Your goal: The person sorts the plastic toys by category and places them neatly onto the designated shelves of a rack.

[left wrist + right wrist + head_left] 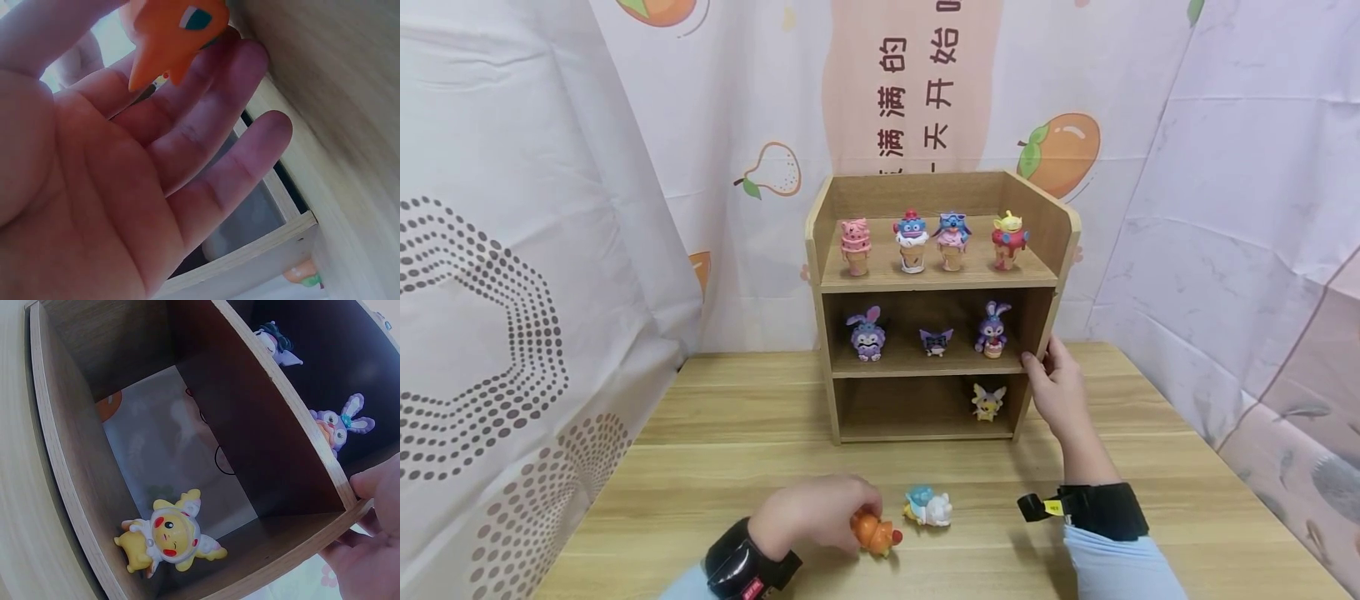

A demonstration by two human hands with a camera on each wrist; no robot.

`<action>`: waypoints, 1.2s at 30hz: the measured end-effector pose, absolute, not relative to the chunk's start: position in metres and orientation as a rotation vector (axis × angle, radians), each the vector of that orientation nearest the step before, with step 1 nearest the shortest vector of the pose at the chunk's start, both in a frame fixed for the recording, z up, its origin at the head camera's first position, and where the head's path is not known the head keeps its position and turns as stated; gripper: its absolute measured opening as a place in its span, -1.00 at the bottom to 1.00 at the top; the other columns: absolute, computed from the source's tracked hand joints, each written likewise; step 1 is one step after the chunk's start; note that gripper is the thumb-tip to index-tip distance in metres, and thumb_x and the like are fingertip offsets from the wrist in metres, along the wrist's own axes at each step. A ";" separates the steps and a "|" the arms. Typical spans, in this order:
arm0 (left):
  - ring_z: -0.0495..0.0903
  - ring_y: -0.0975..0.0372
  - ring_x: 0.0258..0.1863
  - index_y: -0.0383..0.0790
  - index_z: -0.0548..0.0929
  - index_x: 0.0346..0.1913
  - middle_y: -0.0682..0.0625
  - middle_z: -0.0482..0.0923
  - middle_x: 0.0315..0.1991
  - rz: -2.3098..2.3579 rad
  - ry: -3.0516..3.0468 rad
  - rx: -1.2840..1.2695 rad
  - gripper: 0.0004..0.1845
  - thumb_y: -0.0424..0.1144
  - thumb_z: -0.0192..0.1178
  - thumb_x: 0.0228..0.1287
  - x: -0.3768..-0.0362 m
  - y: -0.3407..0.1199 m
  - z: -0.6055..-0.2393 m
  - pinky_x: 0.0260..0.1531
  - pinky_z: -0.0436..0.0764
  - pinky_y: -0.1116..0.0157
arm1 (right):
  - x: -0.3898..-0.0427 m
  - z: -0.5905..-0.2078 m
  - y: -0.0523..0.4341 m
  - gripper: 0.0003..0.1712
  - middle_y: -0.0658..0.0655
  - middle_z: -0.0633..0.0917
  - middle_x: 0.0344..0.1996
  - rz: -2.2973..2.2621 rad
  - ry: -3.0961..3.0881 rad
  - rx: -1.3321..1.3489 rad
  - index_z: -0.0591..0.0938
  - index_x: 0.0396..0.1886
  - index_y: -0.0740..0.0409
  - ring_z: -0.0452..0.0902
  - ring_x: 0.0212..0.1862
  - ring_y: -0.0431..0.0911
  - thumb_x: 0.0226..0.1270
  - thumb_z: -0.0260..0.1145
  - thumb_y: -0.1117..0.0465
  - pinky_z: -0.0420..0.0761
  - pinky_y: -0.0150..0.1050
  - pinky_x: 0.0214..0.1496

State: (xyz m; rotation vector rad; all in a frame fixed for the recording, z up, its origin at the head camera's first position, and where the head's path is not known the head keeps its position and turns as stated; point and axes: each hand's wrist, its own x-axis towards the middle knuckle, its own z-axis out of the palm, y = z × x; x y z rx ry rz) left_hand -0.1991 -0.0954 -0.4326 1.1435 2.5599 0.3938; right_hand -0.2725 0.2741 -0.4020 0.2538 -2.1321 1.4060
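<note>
My left hand (822, 510) is low over the table in front of the shelf, pinching an orange toy figurine (874, 533). In the left wrist view that figurine (178, 37) shows a green-and-white eye and pointed orange parts between the thumb and fingers. Just right of it, a blue, white and yellow figurine (928, 507) lies on the table. My right hand (1060, 387) grips the right side panel of the wooden shelf (925, 287), thumb on the front edge at the middle board. A yellow figurine in a white hood (172, 531) stands in the bottom compartment at the right.
Several ice-cream-cone figurines, among them a pink one (855, 247), line the top board. The middle compartment holds a purple furry figurine (867, 335), a small dark-and-purple one (936, 342) and a purple rabbit (992, 331). Printed curtains (760, 83) hang behind the wooden table (730, 417).
</note>
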 end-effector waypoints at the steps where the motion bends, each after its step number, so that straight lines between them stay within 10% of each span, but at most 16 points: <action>1: 0.46 0.45 -0.31 0.02 0.70 -0.15 0.32 0.53 -0.30 0.390 2.562 1.141 -0.56 -0.32 0.58 -0.17 -0.200 -0.095 -0.433 -0.27 0.52 0.46 | -0.273 -0.402 0.274 -0.45 0.39 0.54 0.28 1.406 -2.133 0.256 0.35 0.52 0.17 0.53 0.23 0.22 0.60 0.11 0.26 0.52 -0.59 0.01; 36: 0.39 0.44 -0.41 -0.13 0.65 -0.19 0.24 0.44 -0.41 0.573 2.630 1.304 -0.71 -0.31 0.47 -0.01 -0.213 -0.108 -0.425 -0.44 0.47 0.51 | -0.270 -0.399 0.273 -0.42 0.41 0.52 0.29 1.390 -2.169 0.228 0.31 0.55 0.18 0.53 0.23 0.22 0.60 0.09 0.29 0.50 -0.62 0.00</action>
